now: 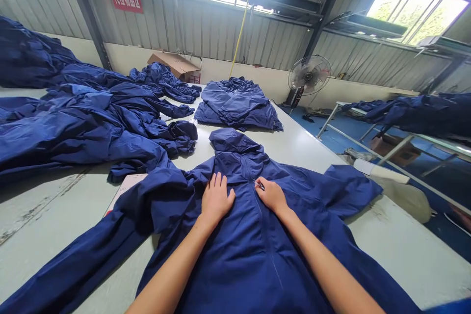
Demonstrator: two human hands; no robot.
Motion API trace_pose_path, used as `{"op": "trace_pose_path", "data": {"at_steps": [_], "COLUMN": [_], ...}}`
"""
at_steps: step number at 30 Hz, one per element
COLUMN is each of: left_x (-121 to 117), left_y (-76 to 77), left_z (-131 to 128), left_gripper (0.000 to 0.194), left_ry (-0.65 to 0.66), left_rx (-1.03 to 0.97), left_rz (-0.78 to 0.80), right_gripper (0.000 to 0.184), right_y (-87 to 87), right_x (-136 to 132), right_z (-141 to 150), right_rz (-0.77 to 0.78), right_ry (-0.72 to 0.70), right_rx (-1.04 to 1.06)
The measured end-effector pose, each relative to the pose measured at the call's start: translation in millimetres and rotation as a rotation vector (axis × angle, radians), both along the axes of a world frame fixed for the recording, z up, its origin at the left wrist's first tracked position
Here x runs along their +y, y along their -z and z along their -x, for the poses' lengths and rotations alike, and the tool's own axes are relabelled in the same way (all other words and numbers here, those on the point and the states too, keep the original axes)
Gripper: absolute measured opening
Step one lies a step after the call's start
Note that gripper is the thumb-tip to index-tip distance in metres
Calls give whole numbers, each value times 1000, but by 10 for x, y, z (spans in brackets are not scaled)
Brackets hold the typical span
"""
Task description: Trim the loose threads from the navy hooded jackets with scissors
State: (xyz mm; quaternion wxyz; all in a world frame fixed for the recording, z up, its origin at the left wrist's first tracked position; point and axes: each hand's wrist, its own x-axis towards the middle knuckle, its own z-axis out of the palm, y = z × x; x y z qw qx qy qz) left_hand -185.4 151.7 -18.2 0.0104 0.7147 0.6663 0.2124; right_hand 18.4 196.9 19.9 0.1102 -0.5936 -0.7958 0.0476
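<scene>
A navy blue hooded jacket (235, 255) lies spread front side up, its hood (235, 141) pointing away from me and its sleeves out to both sides. My left hand (217, 196) rests flat on the chest, left of the zip line, fingers stretched out. Just right of the zip, below the collar, my right hand (271, 195) is closed around small thread snips (259, 185). Their pale metal tips point left over the front seam; the rest is hidden in my fingers.
Loose navy garments (81, 122) are heaped along the left. Beyond the hood sits a stack of folded jackets (237, 103) on the pale table (298, 144). A cardboard box (174, 65), a standing fan (309, 76) and another garment-laden table (415, 113) are farther off.
</scene>
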Motion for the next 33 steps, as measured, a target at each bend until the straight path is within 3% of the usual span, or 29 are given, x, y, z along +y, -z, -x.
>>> {"op": "trace_pose_path", "data": {"at_steps": [2, 6, 9, 13, 18, 21, 24, 29, 33], "left_x": [45, 165, 223, 228, 199, 182, 175, 186, 147], "left_y": [15, 58, 91, 129, 184, 186, 146, 137, 125], "left_z": [-9, -48, -76, -71, -35, -24, -22, -15, -28], "left_gripper": [53, 56, 56, 55, 56, 58, 59, 58, 58], "left_ry": [20, 46, 74, 93, 107, 102, 102, 104, 75], "left_rx": [-20, -32, -13, 18, 39, 35, 30, 52, -10], "left_rz": [-10, -16, -10, -17, -19, 6, 44, 65, 4], "right_gripper": [14, 24, 27, 32, 33, 24, 18, 36, 39], "right_y": [-150, -380, -349, -291, -539, -575, -432, -45, 113], "right_x": [281, 1025, 1439, 1703, 1797, 1722, 1625, 1505, 1362], "right_z": [69, 211, 169, -106, -440, -537, -574, -583, -592], "right_rz": [24, -16, -38, 50, 216, 261, 274, 124, 72], "right_ry": [-63, -142, -145, -182, -317, -359, -375, -279, -204], "right_rx": [-9, 20, 80, 133, 106, 72, 52, 142, 220]}}
